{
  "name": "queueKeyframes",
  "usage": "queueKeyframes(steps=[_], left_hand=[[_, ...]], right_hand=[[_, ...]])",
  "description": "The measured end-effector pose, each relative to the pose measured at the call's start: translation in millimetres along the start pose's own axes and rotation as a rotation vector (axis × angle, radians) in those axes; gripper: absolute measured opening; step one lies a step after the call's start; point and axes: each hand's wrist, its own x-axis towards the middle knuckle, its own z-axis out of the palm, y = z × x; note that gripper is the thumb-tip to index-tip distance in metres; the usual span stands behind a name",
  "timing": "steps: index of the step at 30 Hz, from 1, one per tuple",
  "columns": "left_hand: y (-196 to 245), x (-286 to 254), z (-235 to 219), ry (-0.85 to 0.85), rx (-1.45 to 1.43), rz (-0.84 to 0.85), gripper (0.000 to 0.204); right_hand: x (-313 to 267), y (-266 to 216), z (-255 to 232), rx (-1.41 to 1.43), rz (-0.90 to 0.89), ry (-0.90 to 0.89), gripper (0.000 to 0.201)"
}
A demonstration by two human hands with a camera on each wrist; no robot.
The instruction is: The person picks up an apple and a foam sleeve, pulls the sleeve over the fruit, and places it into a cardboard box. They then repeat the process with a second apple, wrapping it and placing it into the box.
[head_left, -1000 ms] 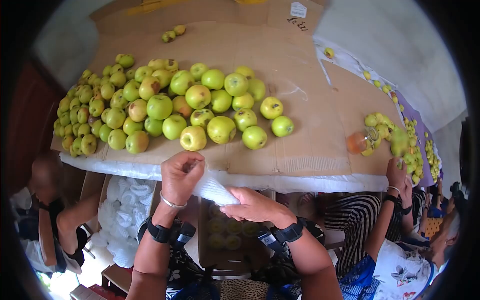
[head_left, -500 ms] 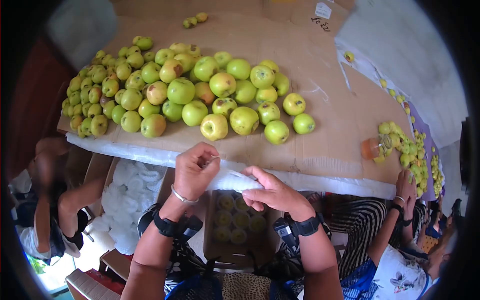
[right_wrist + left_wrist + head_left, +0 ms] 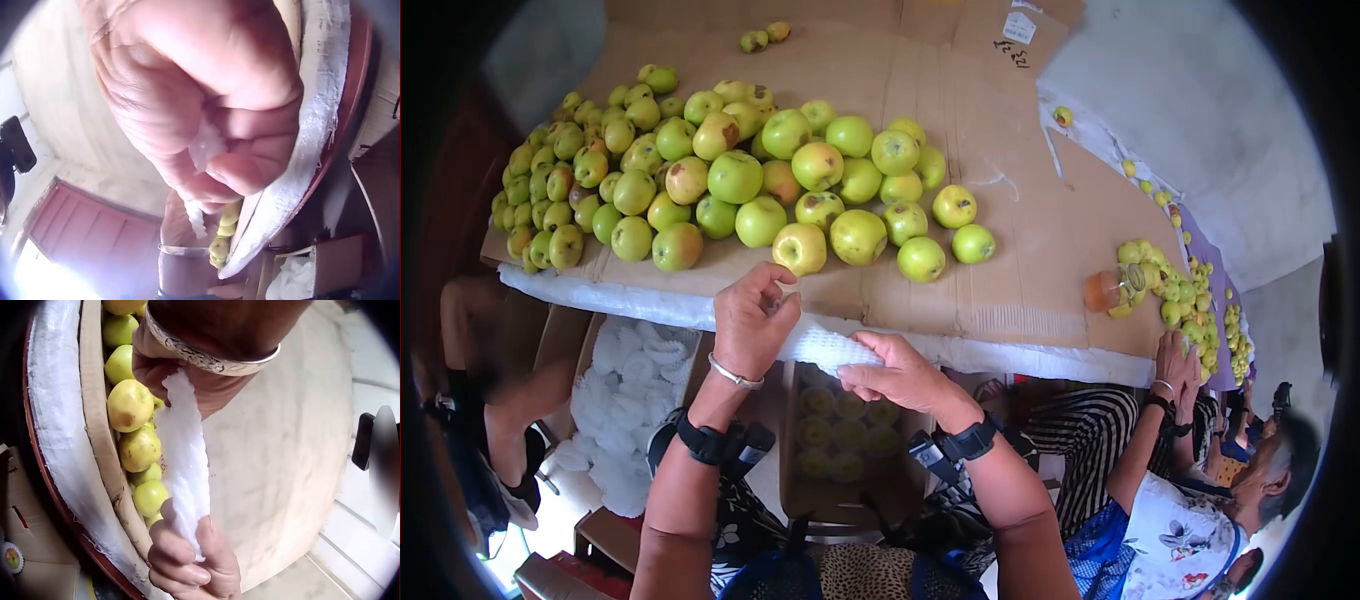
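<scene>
A white foam fruit net (image 3: 830,348) is stretched between both hands, just in front of the table's near edge. My left hand (image 3: 750,318), with a bracelet at the wrist, pinches the net's left end with curled fingers. At the other end, my right hand (image 3: 905,375) grips the net between thumb and fingers, as the left wrist view also shows. The net (image 3: 186,462) looks flat and narrow there, with no apple inside. Beyond the hands, a yellow-green apple (image 3: 799,248) stands at the front of a large heap of apples (image 3: 635,192).
Below the table edge (image 3: 1040,358), a cardboard box (image 3: 855,505) holds netted apples. To its left is a box full of white foam nets (image 3: 625,395). A jar (image 3: 1103,290) stands at the right beside more apples, near another person's hands (image 3: 1175,360). Someone else sits at the left.
My right hand has closed its spread fingers round the net's end. The left hand keeps its pinch. The neighbour's hand at the right has come down from a raised apple. The head view shifted.
</scene>
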Motion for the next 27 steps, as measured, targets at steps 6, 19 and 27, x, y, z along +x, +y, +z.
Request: queueKeyframes(steps=[6, 19, 27], left_hand=[[-6.5, 7.3, -6.6, 0.074, -0.287, -0.058, 0.013], [10.1, 2.4, 6.2, 0.027, 0.141, -0.101, 0.025], [28.4, -20.6, 21.4, -0.394, 0.520, 0.573, 0.050]], right_hand=[[8.0, -13.0, 16.0, -0.002, -0.081, 0.026, 0.023], [-7.3, -13.6, -12.8, -0.190, -0.113, 0.106, 0.023], [-9.8, -21.1, -19.0, -0.337, -0.020, 0.106, 0.033]])
